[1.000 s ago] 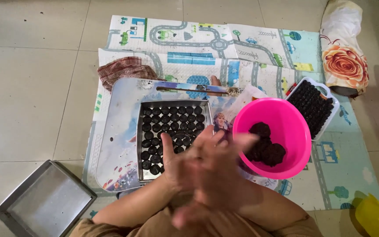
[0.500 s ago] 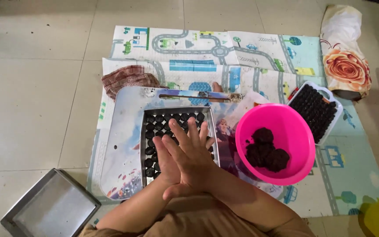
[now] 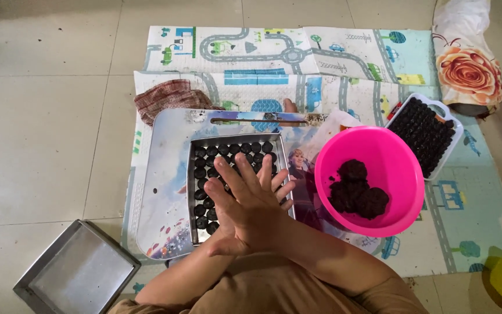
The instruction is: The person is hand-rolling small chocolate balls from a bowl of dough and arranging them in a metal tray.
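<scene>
Hands: the left hand (image 3: 228,218) and the right hand (image 3: 257,203) are pressed flat together, palm to palm, with the fingers spread and crossed. Whether anything is held between the palms cannot be told.
Where the hands are: they are held over the near part of the metal tray (image 3: 283,168), with the fingertips pointed away from the person.
Metal tray: it is shiny, grey and shaped like a rectangle with low walls. Its long side is turned away from the person. It is set on a pale board with pictures (image 3: 167,174).
Dark balls (image 3: 204,174): small, round and almost black, they are laid in neat rows in the tray. Some are hidden under the hands.
Pink bowl (image 3: 402,174): it is round, smooth and made of bright plastic. It is placed just beside the tray, on the right.
Dark lump (image 3: 357,191): soft, bumpy dough is piled in the bowl.
White tray (image 3: 449,144): it is filled with more dark balls and turned at a slant, beyond the bowl.
Thin stick (image 3: 257,121): it is laid sideways on the board, behind the metal tray.
Checked cloth (image 3: 167,96): it is crumpled on the road mat (image 3: 251,52).
Second metal tray (image 3: 76,273): it is set on the tiled floor, near the left elbow.
</scene>
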